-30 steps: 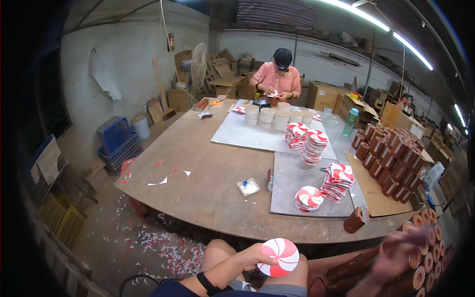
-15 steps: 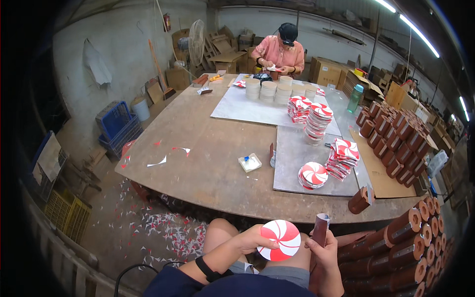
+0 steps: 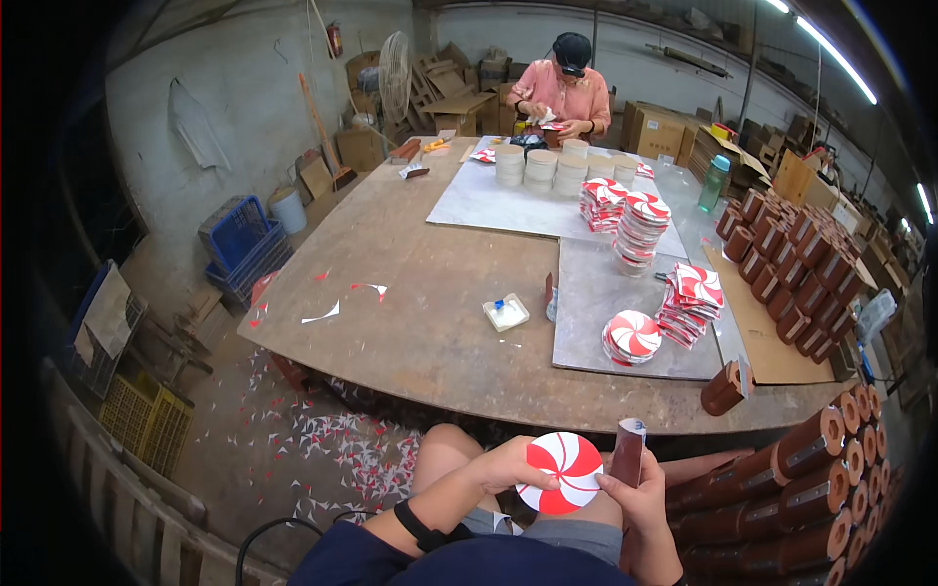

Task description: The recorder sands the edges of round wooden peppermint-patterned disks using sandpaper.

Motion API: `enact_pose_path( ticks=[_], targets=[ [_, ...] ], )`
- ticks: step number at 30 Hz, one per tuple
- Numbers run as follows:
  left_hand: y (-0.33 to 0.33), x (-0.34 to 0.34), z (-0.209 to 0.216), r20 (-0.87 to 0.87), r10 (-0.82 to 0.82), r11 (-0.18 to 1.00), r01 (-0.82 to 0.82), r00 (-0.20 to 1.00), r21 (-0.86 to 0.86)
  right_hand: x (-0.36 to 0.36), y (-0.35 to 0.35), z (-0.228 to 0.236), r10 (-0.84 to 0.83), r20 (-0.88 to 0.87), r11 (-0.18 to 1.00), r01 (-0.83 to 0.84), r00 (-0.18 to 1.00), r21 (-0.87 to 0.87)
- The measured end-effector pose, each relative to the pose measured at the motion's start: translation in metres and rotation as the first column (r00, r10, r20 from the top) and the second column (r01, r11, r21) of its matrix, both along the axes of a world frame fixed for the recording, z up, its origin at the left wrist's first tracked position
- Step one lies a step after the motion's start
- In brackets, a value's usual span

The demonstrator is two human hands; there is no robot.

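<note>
My left hand [image 3: 503, 464] grips a round disc [image 3: 572, 467] with a red and white swirl, its thumb lying across the face. Beside it, my right hand [image 3: 640, 500] is closed around an upright brown strip of sandpaper [image 3: 628, 453] with a pale printed back at its curled top. The right thumb is at the disc's right edge; whether it touches cannot be made out. Both hands are over my lap, in front of the table [image 3: 420, 322]. A short stack of similar round discs [image 3: 632, 337] lies on a grey board, near a stack of untrimmed swirl pieces [image 3: 692, 303].
Brown cylinders [image 3: 782, 488] are piled close at my right; more [image 3: 796, 269] stand on the table's right side. Across the table, a person in pink [image 3: 559, 93] works behind pale disc stacks [image 3: 540, 171]. A small white dish [image 3: 505, 313] sits mid-table. Paper scraps [image 3: 342, 454] litter the floor.
The disc has turned slightly and moved a little right, bringing its edge closer to my right thumb. Both hands keep their holds. The whole view has shifted slightly.
</note>
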State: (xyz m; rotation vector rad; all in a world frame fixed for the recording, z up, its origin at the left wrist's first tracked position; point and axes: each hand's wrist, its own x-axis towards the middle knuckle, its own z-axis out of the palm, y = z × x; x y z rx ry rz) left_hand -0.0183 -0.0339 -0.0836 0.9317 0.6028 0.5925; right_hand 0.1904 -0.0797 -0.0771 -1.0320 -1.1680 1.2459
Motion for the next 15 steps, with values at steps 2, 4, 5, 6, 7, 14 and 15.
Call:
enact_pose_path(
  ticks=[2, 4, 5, 6, 7, 14, 15],
  targets=[
    [0.002, -0.002, 0.009, 0.009, 0.003, 1.0, -0.003, 1.0, -0.002, -0.001, 0.001, -0.003, 0.011, -0.029, 1.0, -0.012, 1.0, -0.011],
    [0.003, -0.004, 0.011, 0.018, 0.007, 1.0, -0.007, 1.0, -0.001, -0.004, 0.001, -0.002, 0.024, -0.059, 1.0, -0.026, 0.998, -0.018],
    [0.004, -0.005, 0.01, 0.014, 0.009, 1.0, -0.01, 1.0, 0.024, -0.007, 0.0, 0.0, 0.03, -0.096, 0.998, -0.035, 0.995, -0.051],
    [0.006, -0.006, 0.009, 0.01, 0.01, 0.999, -0.01, 1.0, 0.049, -0.01, 0.0, 0.002, 0.034, -0.133, 0.996, -0.045, 0.99, -0.083],
    [0.006, -0.007, 0.008, 0.011, 0.002, 0.999, -0.002, 1.0, 0.048, -0.011, 0.0, 0.0, 0.026, -0.133, 0.996, -0.037, 0.991, -0.084],
    [0.007, -0.037, -0.019, 0.245, 0.357, 0.927, -0.31, 0.901, -0.212, -0.02, 0.012, -0.005, -0.189, -0.312, 0.968, 0.123, 0.931, -0.219],
    [0.004, -0.033, -0.019, 0.239, 0.352, 0.928, -0.304, 0.905, -0.217, -0.022, 0.015, -0.004, -0.199, -0.314, 0.965, 0.13, 0.928, -0.226]
  ],
)
